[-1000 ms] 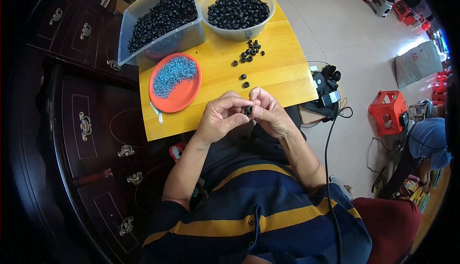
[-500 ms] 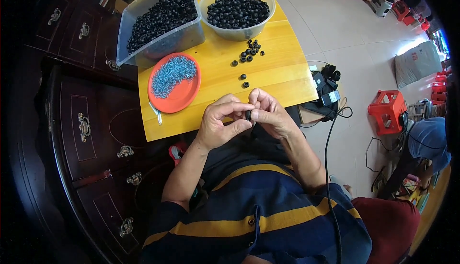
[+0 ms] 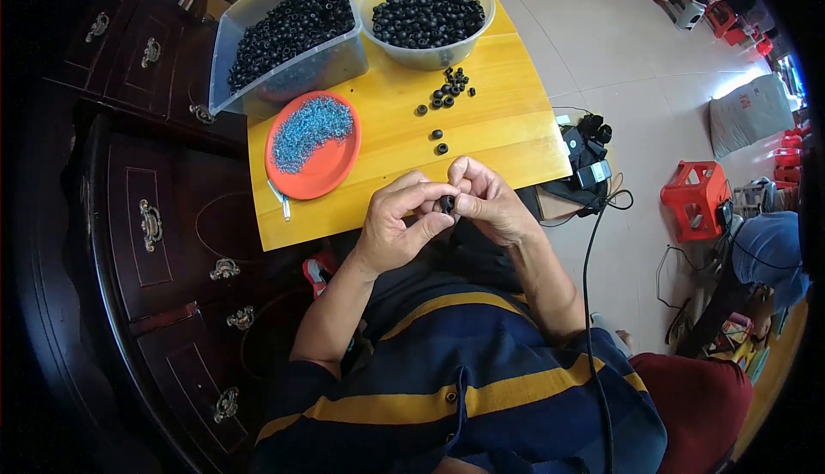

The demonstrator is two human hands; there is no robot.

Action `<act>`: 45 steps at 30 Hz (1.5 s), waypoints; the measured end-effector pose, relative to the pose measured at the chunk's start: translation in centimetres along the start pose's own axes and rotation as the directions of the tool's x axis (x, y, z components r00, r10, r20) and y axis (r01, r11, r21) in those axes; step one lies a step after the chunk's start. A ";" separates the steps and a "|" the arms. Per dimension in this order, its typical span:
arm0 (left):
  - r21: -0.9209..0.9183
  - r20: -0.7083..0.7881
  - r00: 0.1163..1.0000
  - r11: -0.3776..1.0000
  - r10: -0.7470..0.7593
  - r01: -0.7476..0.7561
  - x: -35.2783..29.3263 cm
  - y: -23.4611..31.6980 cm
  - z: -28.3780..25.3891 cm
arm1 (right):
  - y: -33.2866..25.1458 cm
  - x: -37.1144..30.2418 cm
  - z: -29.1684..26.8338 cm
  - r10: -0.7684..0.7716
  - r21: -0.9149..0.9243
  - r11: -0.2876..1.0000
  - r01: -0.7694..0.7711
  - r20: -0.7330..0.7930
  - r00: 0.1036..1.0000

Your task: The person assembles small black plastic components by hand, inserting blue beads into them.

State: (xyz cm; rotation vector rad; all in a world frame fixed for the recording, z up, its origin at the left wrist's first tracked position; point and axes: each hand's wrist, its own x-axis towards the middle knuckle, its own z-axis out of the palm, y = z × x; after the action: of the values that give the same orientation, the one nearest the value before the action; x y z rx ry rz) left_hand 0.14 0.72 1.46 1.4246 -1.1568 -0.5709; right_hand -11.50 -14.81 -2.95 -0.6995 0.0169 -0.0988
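Near the front edge of the yellow table [image 3: 378, 143], a small black round part [image 3: 447, 204] is pinched between the fingertips of both hands. My left hand [image 3: 397, 220] has its thumb and forefinger closed on the part. From the other side, my right hand [image 3: 491, 206] grips it with thumb and bent fingers. Just beyond the hands lie two loose black round parts [image 3: 442, 148], with a scattered group of several more [image 3: 448, 93] farther back. To the left, an orange plate [image 3: 325, 177] holds a heap of small shiny bluish pieces [image 3: 308, 133], too fine to name.
A clear plastic bin [image 3: 301, 79] and a round clear tub [image 3: 430, 57], both filled with black parts, stand at the back. Dark wooden drawers [image 3: 146, 225] border the left. On the right are a black cable [image 3: 588, 276], a red stool [image 3: 693, 199] and other people.
The black part has turned slightly between my fingertips, so more of it shows. Both hands stay in nearly the same place.
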 end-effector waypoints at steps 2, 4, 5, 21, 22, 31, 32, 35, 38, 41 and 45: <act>0.008 -0.010 1.000 1.000 0.024 -0.024 0.0 0.0 0.1 | 0.2 0.1 0.0 -0.012 0.021 1.000 0.012 0.016 1.000; -0.006 -0.032 0.999 1.000 0.015 -0.015 -0.2 0.4 0.2 | 0.3 0.2 0.1 -0.023 0.045 0.999 0.022 0.030 0.999; -0.006 -0.032 0.999 1.000 0.013 -0.013 -0.2 0.5 0.3 | 0.3 0.2 0.3 -0.028 0.036 0.999 0.027 0.032 0.999; 0.023 0.054 0.999 1.000 -0.006 0.004 -0.2 0.4 -0.6 | -1.0 0.2 1.2 0.053 -0.025 0.998 -0.053 -0.019 0.998; 0.071 0.074 0.997 0.997 0.005 -0.010 0.0 0.6 -0.7 | -1.0 0.2 1.2 0.054 -0.025 0.998 -0.054 -0.017 0.998; 0.093 0.051 0.998 0.994 0.046 -0.051 -0.4 0.8 -0.2 | -0.9 -0.1 0.6 0.034 -0.056 0.998 -0.030 0.065 0.997; 0.094 0.051 0.998 0.994 0.046 -0.050 -0.5 0.8 0.0 | -0.7 0.0 0.6 0.046 -0.058 0.997 -0.042 0.067 0.997; 0.084 -0.016 0.998 0.995 0.063 -0.062 -0.7 0.7 0.4 | -0.3 0.2 0.3 0.050 -0.061 0.997 -0.045 0.073 0.996; 0.064 -0.042 0.999 0.997 0.034 -0.031 -0.7 0.0 0.3 | -0.2 0.4 0.3 0.056 -0.037 0.998 -0.054 0.065 0.996; -0.032 -0.006 1.000 0.999 0.014 -0.014 -0.8 -1.3 -0.2 | 0.0 0.4 0.2 0.075 0.001 0.997 -0.075 0.060 0.995; -0.167 -0.011 0.996 0.983 -0.084 0.081 -1.2 -2.0 -0.3 | -0.5 0.4 0.6 0.074 0.000 0.997 -0.075 0.039 0.996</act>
State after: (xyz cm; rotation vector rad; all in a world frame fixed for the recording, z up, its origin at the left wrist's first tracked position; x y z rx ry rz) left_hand 0.57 1.66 -0.71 1.3355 -1.0154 -0.6958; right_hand -11.06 -14.79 -2.16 -0.6982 0.0056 -0.0137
